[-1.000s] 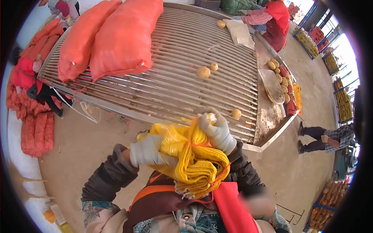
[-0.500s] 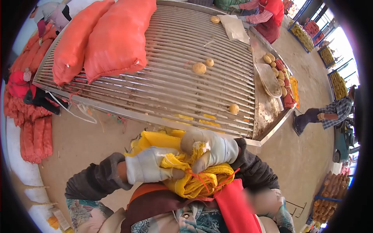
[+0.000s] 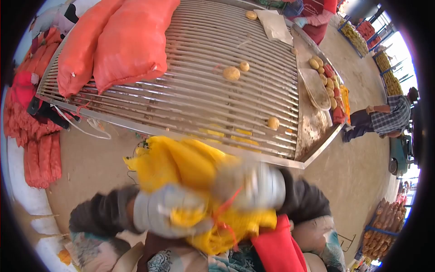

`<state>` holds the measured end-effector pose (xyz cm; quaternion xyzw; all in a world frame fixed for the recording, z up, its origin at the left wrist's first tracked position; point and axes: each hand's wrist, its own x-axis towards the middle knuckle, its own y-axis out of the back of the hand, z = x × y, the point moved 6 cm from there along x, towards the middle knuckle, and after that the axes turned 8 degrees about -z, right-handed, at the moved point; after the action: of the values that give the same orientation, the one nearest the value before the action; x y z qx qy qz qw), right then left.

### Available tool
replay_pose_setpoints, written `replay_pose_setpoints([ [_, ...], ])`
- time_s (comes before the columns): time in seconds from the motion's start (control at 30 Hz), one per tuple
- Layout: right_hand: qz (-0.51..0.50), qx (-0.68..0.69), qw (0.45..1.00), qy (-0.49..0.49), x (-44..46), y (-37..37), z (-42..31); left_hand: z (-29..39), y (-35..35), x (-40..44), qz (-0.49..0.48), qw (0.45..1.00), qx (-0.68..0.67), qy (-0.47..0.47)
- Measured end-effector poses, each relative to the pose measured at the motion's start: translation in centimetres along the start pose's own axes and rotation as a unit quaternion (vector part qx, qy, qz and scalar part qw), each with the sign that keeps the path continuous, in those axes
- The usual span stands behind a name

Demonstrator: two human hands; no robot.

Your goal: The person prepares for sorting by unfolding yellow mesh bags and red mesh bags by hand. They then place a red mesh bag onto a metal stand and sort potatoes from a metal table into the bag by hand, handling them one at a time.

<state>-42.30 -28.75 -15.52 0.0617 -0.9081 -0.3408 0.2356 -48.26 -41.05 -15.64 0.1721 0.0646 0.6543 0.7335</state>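
Observation:
A yellow mesh bag [image 3: 181, 165] spreads out before my body, its upper part standing up near the grate's front edge and its lower part bunched. My gloved left hand [image 3: 170, 209] is closed on a fold of the mesh at its left side. My gloved right hand [image 3: 249, 185], smeared by motion, grips the bag from the right; its fingertips are hard to make out. A red string [image 3: 226, 204] hangs across the yellow mesh between the hands. Below, a red cloth [image 3: 278, 245] lies against my lap.
A slatted metal grate [image 3: 199, 99] carries two full red sacks [image 3: 131, 45], a few loose potatoes [image 3: 231, 73] and a sheet of brown paper [image 3: 274, 26]. A scoop [image 3: 315, 88] rests beside more potatoes on the right. Co-workers [image 3: 378, 115] stand around; stacked red sacks [image 3: 43, 158] are at left.
My hands have moved slightly apart, and the yellow bag has opened out from a tight bundle, its upper part rising. At right, a person in a checked shirt has shifted posture.

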Motion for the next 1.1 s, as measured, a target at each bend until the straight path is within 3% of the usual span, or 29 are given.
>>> replay_pose_setpoints([
  [0.03,-0.061,0.213,0.972,-0.072,-3.0,-1.5,-0.1,-0.4,-0.9,-1.1,0.006,0.999,-0.043,0.017],
  [0.07,-0.04,0.363,0.909,-0.201,-4.5,-2.2,1.1,-1.0,-1.6,-1.9,0.011,0.995,-0.093,0.04],
  [0.13,-0.053,0.304,0.936,-0.172,-4.1,-1.7,1.1,-1.3,-2.0,-2.4,-0.008,0.989,-0.119,0.089],
  [0.2,-0.017,0.376,0.91,-0.173,-4.4,-2.4,2.2,-2.0,-0.9,-1.5,-0.033,0.987,-0.112,0.108],
  [0.27,0.122,0.371,0.908,-0.154,-4.1,-1.2,3.5,-1.2,0.4,-0.6,0.016,1.0,0.008,-0.012],
  [0.33,0.144,0.361,0.911,-0.136,-4.3,-2.0,3.6,-1.7,0.2,-0.7,0.007,0.999,0.027,-0.039],
  [0.4,0.24,0.516,0.809,-0.145,-5.4,-3.6,4.0,-2.2,-0.6,-1.3,-0.01,0.994,0.092,-0.063],
  [0.43,0.229,0.571,0.774,-0.148,-5.6,-4.6,3.9,-2.6,-0.7,-1.6,-0.006,0.994,0.089,-0.061],
  [0.53,0.138,0.592,0.77,-0.195,-4.8,-4.1,4.0,-4.0,-1.0,-1.9,-0.036,0.998,0.046,-0.02],
  [0.6,0.099,0.558,0.803,-0.186,-4.8,-4.1,4.6,-4.0,-1.3,-2.3,-0.039,0.993,0.106,-0.034],
  [0.67,0.101,0.641,0.739,-0.181,-3.9,-4.7,4.1,-3.2,-0.7,-2.1,-0.02,0.985,0.154,-0.073],
  [0.73,0.094,0.631,0.745,-0.195,-4.2,-4.9,4.8,-2.4,-0.4,-2.2,0.002,0.973,0.201,-0.111],
  [0.8,0.027,0.601,0.783,-0.158,-3.7,-4.9,4.6,-1.9,-0.3,-2.4,0.021,0.967,0.215,-0.134],
  [0.9,0.019,0.544,0.826,-0.149,-3.4,-4.8,5.0,-1.9,-0.1,-2.7,0.031,0.96,0.242,-0.135],
  [1.03,0.087,0.558,0.813,-0.139,-2.1,-4.5,4.8,-1.5,0.3,-2.8,0.038,0.951,0.262,-0.159],
  [1.1,0.011,0.441,0.89,-0.114,-1.2,-3.9,4.7,-1.2,0.4,-2.8,0.048,0.947,0.265,-0.172],
])
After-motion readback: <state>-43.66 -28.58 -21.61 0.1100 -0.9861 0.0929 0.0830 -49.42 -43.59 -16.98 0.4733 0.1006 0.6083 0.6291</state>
